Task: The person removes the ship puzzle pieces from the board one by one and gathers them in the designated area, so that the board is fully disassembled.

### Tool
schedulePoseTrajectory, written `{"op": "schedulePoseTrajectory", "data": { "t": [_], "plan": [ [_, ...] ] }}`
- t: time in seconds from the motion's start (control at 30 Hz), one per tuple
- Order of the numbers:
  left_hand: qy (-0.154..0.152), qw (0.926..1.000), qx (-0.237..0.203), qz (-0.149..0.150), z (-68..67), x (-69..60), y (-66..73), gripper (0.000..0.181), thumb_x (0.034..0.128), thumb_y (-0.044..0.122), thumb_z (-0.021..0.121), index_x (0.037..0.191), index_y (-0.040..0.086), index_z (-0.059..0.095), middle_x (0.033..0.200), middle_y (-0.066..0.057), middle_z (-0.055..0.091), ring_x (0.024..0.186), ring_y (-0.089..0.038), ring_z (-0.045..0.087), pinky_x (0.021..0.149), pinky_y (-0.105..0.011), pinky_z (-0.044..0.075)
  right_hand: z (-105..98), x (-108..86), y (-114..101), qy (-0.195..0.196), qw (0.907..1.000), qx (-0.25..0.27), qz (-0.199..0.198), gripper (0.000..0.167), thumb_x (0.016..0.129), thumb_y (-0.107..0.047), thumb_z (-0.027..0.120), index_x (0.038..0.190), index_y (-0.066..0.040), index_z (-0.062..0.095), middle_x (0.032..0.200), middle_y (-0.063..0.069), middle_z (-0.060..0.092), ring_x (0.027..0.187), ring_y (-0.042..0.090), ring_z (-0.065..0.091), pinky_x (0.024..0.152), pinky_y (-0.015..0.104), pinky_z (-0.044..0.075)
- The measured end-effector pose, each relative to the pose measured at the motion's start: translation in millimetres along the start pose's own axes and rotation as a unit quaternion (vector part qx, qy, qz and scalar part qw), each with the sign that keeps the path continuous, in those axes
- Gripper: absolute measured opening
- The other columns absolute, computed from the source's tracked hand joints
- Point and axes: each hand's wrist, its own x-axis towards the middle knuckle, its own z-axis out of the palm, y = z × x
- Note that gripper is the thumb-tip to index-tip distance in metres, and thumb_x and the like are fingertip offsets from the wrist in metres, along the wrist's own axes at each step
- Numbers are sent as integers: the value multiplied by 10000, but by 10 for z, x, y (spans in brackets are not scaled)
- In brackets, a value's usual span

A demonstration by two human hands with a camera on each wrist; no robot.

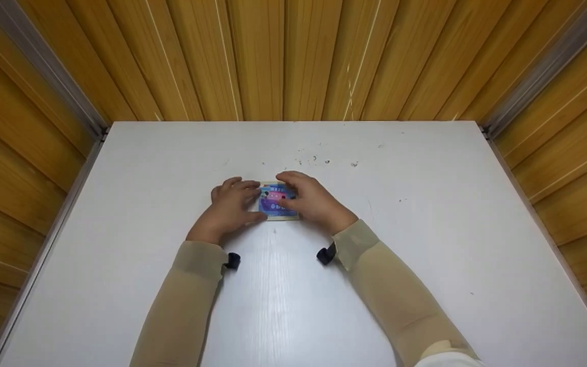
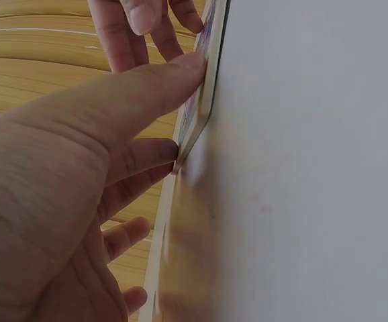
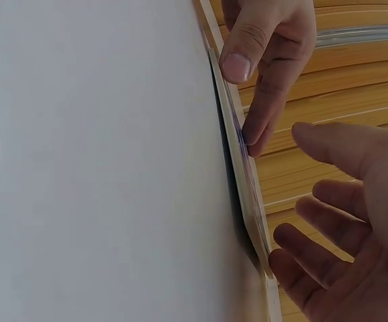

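A flat, blue-and-purple printed board with pale wooden edges (image 1: pixel 271 207) lies at the white worktop (image 1: pixel 273 306) directly right of the left hand (image 1: pixel 231 206), whose extended fingers touch it, while the right hand (image 1: pixel 316 201) spreads loosely over its right side.

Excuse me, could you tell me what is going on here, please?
A person is handling a flat, brightly printed board at a white table. The left hand touches the board's left side with its thumb and fingers. The right hand is loosely open around the right side, its thumb apart from the board.
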Motion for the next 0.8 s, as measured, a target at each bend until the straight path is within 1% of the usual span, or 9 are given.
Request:
{"op": "schedulePoseTrajectory", "data": {
  "t": [0.17,0.27,0.33,0.43,0.53,0.6,0.77,0.8],
  "plan": [
    [-10,10000,-16,66,13,5,21,746,933,411,933,1585,153,678,1758,-40,539,1742,-402,236,1375,-701,134,31,22,-4,-7,9996,-278,-14,596,1068,-209,800,1616,-66,615,1713,110,569,1633,318,509,1388,478,364],
    [19,9999,-33,125,28,11,23,758,914,421,950,1569,140,690,1739,-45,561,1730,-404,259,1362,-705,150,64,50,5,51,9992,-401,-32,572,1064,-210,804,1591,-58,640,1665,122,606,1598,329,539,1374,488,386],
    [57,9999,-78,127,40,16,17,780,904,424,961,1572,132,683,1731,-48,567,1721,-401,270,1353,-698,161,88,75,15,63,9986,-515,-64,584,1056,-228,815,1583,-46,644,1632,141,620,1570,345,556,1361,493,402],
    [96,9999,-89,69,51,24,10,846,888,444,975,1602,131,646,1737,-52,551,1711,-396,274,1339,-691,174,119,109,33,11,9969,-783,-103,640,1035,-276,842,1587,-29,633,1595,182,611,1537,392,549,1339,531,413],
    [61,10000,-30,32,47,28,7,918,883,477,973,1643,126,597,1759,-60,521,1705,-404,269,1324,-705,189,147,142,53,-55,9950,-995,-51,697,1016,-318,858,1603,-30,617,1570,198,589,1504,411,532,1313,554,422],
    [26,10000,22,37,46,32,3,942,888,502,962,1662,125,578,1768,-61,509,1699,-415,269,1310,-722,197,185,197,121,-31,9936,-1132,-7,699,1012,-329,861,1601,-41,621,1543,189,582,1461,400,532,1279,531,443],
    [-9,10000,70,34,39,27,-2,949,890,513,958,1668,128,575,1768,-42,512,1686,-420,279,1295,-740,192,190,201,42,-105,9914,-1304,-9,630,1025,-274,843,1568,-20,649,1527,221,576,1417,418,532,1256,528,454],
    [-17,10000,77,24,38,25,-2,950,887,513,960,1668,131,575,1768,-37,512,1685,-418,281,1295,-740,191,175,174,-17,-150,9913,-1310,-5,617,1026,-259,839,1561,-13,653,1534,231,576,1425,427,533,1264,539,448]
  ]
}}
